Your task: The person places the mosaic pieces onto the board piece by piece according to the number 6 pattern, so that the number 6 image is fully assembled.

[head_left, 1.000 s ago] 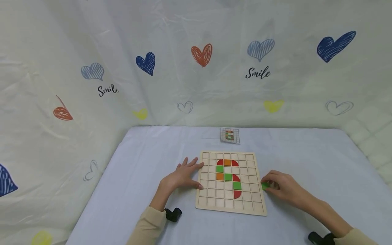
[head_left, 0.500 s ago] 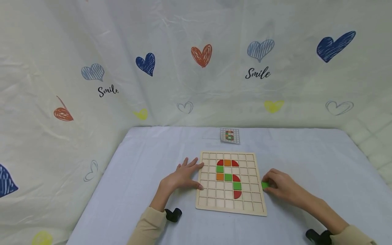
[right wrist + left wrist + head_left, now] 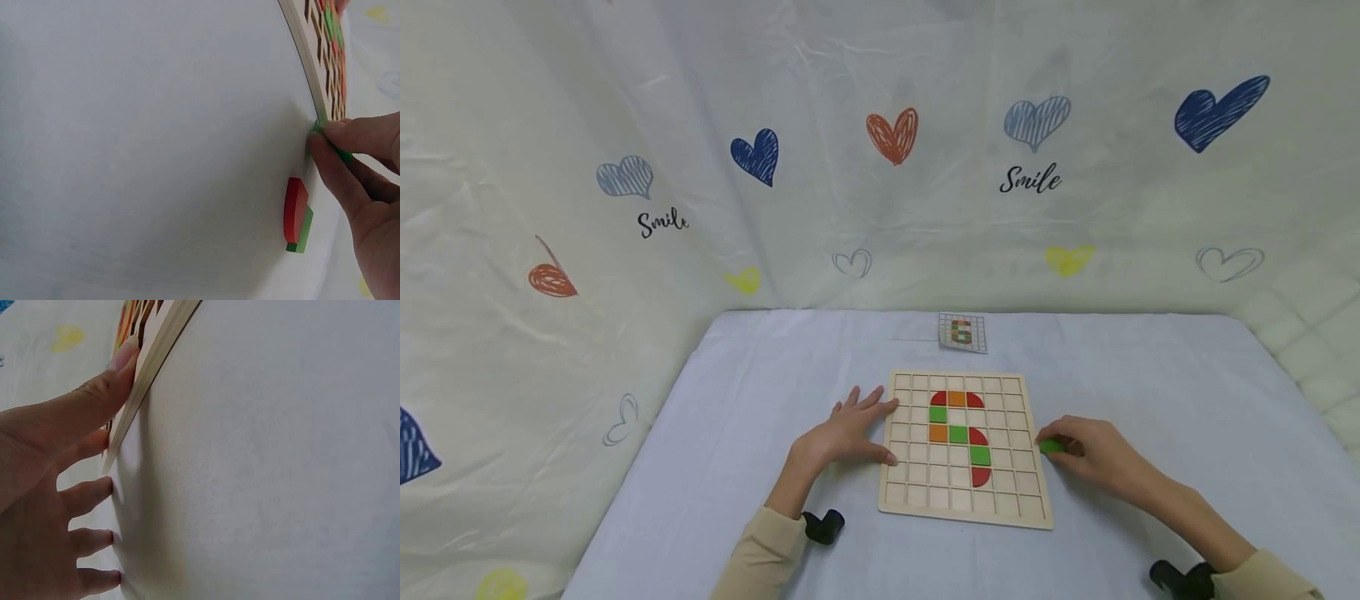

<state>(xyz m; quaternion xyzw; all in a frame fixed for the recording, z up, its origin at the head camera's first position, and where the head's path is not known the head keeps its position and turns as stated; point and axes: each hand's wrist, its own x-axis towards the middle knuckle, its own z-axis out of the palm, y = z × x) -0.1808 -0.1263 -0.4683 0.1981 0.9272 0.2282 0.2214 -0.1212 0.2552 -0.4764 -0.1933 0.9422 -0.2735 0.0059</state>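
A square wooden grid board lies on the table, with red, orange and green tiles set in its middle cells. At its left edge my left hand spreads its fingers, thumb and index fingertip resting on the rim. The left wrist view shows the thumb on the board's edge and the other fingertips down on the cloth. Just off the board's right edge, my right hand pinches a green tile between thumb and fingers. In the right wrist view, that green tile is partly covered by the fingertips.
Beside the right hand, a red tile and another green tile lie on the cloth, hidden in the head view. A small printed pattern card sits behind the board. A white curtain with printed hearts hangs behind the table.
The green tile has turned in the right hand's fingers, and that hand has shifted slightly. My left hand and the board have kept their places.
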